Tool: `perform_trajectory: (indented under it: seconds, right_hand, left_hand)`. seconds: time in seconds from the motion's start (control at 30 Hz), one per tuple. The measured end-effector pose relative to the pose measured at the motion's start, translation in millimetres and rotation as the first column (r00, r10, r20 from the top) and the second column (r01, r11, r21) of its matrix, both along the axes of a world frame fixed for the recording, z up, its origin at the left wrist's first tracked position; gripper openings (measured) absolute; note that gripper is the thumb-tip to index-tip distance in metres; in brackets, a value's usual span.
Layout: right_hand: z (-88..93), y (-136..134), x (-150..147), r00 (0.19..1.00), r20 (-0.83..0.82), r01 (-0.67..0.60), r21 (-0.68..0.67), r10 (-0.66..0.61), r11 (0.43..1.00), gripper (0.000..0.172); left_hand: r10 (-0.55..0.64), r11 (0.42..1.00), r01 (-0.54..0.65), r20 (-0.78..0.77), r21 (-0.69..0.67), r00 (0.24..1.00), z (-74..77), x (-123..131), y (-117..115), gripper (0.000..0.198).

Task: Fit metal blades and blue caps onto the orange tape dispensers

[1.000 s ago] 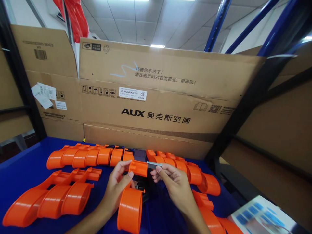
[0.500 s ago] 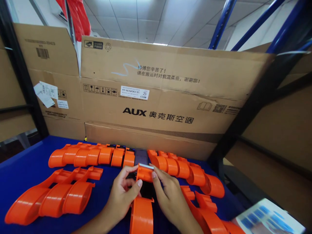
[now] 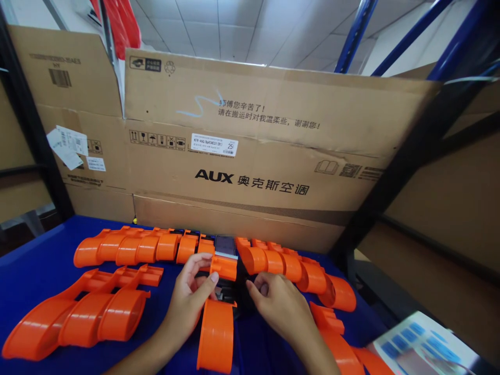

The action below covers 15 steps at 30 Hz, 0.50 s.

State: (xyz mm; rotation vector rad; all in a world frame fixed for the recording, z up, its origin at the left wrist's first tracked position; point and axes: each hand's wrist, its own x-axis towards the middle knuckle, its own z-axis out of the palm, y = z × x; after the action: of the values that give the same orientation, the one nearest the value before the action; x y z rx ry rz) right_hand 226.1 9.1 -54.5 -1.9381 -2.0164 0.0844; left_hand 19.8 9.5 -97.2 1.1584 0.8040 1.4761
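Observation:
An orange plastic tape-dispenser body (image 3: 217, 333) lies lengthwise on the blue table (image 3: 35, 271) in front of me. Its front head (image 3: 224, 267) carries a small serrated metal blade (image 3: 225, 254). My left hand (image 3: 189, 299) is closed on the head, thumb on its underside and fingers on its left. My right hand (image 3: 279, 307) sits just right of the head, off it, with fingers curled in beside a dark part (image 3: 239, 291). What those fingers hold, if anything, is hidden.
Rows of the same orange bodies lie at the back left (image 3: 136, 249), front left (image 3: 78, 317) and right (image 3: 304, 276). A large AUX cardboard box (image 3: 253, 156) stands along the table's back. A white sheet with blue squares (image 3: 424, 344) lies at the lower right.
My right hand brought the metal blade onto the orange head, then let go and drew back to the right with fingers curled. My left hand has stayed on the head.

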Motion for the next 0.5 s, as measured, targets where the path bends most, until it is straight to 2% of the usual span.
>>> perform_trajectory:
  seconds: [0.13,0.5]
  right_hand:
    - [-0.3,0.9,-3.6,0.998,0.065,0.012,-0.058,-0.008,0.998,0.022]
    - [6.9,8.9,-11.5,0.986,0.166,0.019,-0.176,0.011,0.984,0.032]
  left_hand:
    - [-0.010,1.000,0.010,-0.022,0.001,1.000,-0.4,2.7,-2.8,0.037]
    - [-0.021,1.000,0.021,-0.016,0.001,1.000,0.9,4.0,-5.0,0.036]
